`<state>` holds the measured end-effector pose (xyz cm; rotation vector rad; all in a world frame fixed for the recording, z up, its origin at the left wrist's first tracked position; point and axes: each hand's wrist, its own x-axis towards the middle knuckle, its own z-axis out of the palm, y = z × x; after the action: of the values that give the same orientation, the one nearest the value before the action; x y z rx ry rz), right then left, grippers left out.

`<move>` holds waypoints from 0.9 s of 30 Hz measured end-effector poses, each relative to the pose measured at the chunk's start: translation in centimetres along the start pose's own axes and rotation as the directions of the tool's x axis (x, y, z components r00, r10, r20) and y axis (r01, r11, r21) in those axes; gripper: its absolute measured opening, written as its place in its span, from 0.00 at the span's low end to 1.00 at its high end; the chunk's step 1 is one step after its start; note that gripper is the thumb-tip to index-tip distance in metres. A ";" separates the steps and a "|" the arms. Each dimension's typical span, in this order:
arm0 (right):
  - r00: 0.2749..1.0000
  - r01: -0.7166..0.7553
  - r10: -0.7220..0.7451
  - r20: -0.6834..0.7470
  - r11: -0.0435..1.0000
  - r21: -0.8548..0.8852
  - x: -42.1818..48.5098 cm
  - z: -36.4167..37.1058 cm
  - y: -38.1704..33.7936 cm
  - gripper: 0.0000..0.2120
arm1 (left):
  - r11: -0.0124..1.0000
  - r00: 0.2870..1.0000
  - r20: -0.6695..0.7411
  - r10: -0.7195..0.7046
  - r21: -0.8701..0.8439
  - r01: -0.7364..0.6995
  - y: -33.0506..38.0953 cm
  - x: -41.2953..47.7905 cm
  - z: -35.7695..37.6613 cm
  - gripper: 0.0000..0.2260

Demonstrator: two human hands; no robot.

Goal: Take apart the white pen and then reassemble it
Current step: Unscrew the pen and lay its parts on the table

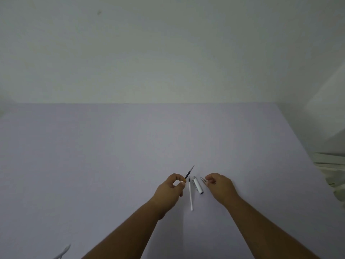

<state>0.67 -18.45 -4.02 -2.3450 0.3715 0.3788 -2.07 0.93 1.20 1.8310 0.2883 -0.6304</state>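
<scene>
My left hand (170, 189): fingers pinched on the dark refill (189, 172). My right hand (220, 186): fingertips closing on the metal tip (202, 179). On table (112, 165): white tube (190, 196), clipped cap (197, 185).

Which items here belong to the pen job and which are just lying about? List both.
Job:
- dark thin refill with metal tip, pinched in left hand
- slim white tube on table
- white barrel piece with metal clip
- small silver tip cone at right hand

Lying about:
- white curved object, near-left table edge
</scene>
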 end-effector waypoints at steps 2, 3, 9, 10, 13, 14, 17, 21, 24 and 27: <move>1.000 -0.007 0.007 0.005 1.000 0.012 0.0 0.0 0.0 0.13 | 1.000 1.000 0.001 0.000 -0.001 0.000 0.0 0.1 0.0 0.06; 1.000 -0.009 0.009 0.006 1.000 0.020 0.0 0.0 0.0 0.13 | 1.000 1.000 0.001 -0.002 0.002 0.002 0.0 0.1 0.1 0.06; 0.999 -0.029 0.030 -0.011 0.997 0.075 -0.4 -0.4 -0.4 0.13 | 1.000 1.000 0.006 -0.007 -0.008 0.007 0.0 0.3 0.2 0.06; 0.999 -0.020 0.023 -0.029 0.994 0.107 -0.6 -0.6 -0.7 0.12 | 1.000 1.000 0.007 -0.005 -0.006 0.005 0.1 0.3 0.2 0.06; 1.000 0.007 -0.006 -0.003 0.931 0.366 -1.3 -1.4 -2.4 0.08 | 1.000 1.000 0.011 0.001 -0.003 -0.001 0.3 0.5 0.3 0.06; 0.998 -0.010 -0.017 0.053 0.883 0.469 -1.6 -1.7 -3.2 0.06 | 1.000 1.000 0.013 0.001 -0.003 -0.001 0.3 0.5 0.4 0.06; 0.979 -0.068 -0.057 0.198 0.819 0.569 -2.2 -2.1 -4.8 0.04 | 1.000 1.000 0.024 0.001 -0.007 -0.001 0.5 0.7 0.6 0.06; 0.969 -0.104 -0.052 0.241 0.801 0.590 -1.9 -1.9 -5.3 0.05 | 1.000 1.000 0.025 0.005 -0.015 -0.005 0.7 0.7 0.7 0.05; 0.984 -0.161 0.058 0.171 0.706 0.689 -0.9 -2.2 -5.0 0.06 | 1.000 1.000 0.019 -0.009 -0.007 0.009 0.7 0.7 0.6 0.06; 0.985 -0.159 0.170 0.042 0.764 0.626 0.5 -2.9 -4.1 0.10 | 0.999 1.000 0.003 -0.028 -0.026 0.028 0.6 0.7 0.3 0.06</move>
<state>3.14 -17.72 0.28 -1.6586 0.6121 0.2609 -1.30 0.40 1.26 1.8033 0.3191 -0.6453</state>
